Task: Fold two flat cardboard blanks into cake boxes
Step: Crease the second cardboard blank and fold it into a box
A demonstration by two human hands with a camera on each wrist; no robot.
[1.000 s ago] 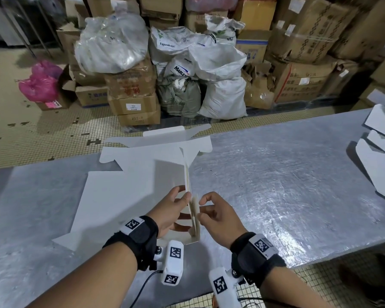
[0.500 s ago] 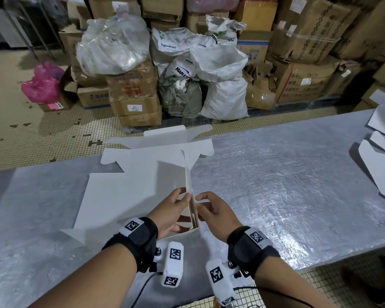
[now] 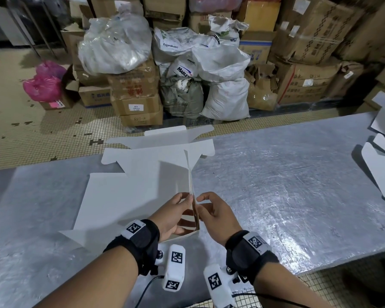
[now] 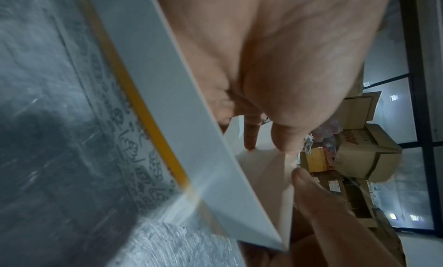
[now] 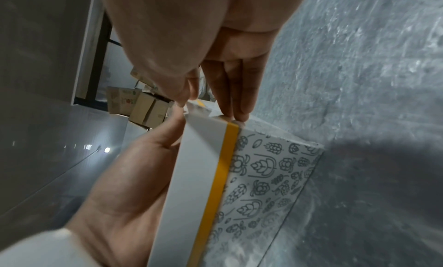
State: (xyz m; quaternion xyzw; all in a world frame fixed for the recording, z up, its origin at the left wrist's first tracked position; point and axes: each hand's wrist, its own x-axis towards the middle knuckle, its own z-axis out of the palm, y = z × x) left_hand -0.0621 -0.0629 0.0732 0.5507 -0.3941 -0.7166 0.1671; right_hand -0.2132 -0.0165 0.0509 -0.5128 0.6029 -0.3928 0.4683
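Note:
A white cardboard blank [image 3: 125, 196] lies on the silver table [image 3: 276, 185]. Its right side wall [image 3: 190, 181] stands upright, edge-on to me. My left hand [image 3: 176, 212] is on the wall's inner white face, fingers [image 4: 249, 134] straight against it. My right hand [image 3: 216, 214] is on the outer side and pinches the wall's near top edge. The right wrist view shows the wall's white strip [image 5: 199, 176], a yellow stripe and a printed pattern, with my right fingers [image 5: 235, 100] at its far corner.
More white blanks [image 3: 382, 170] lie at the table's right end. Stacked cartons and full sacks [image 3: 220, 85] stand on the tiled floor beyond the far edge. The table's near edge [image 3: 320, 270] runs just past my right wrist.
Both hands have stayed at the near end of the upright wall, shifting only slightly. The blank has not moved on the table.

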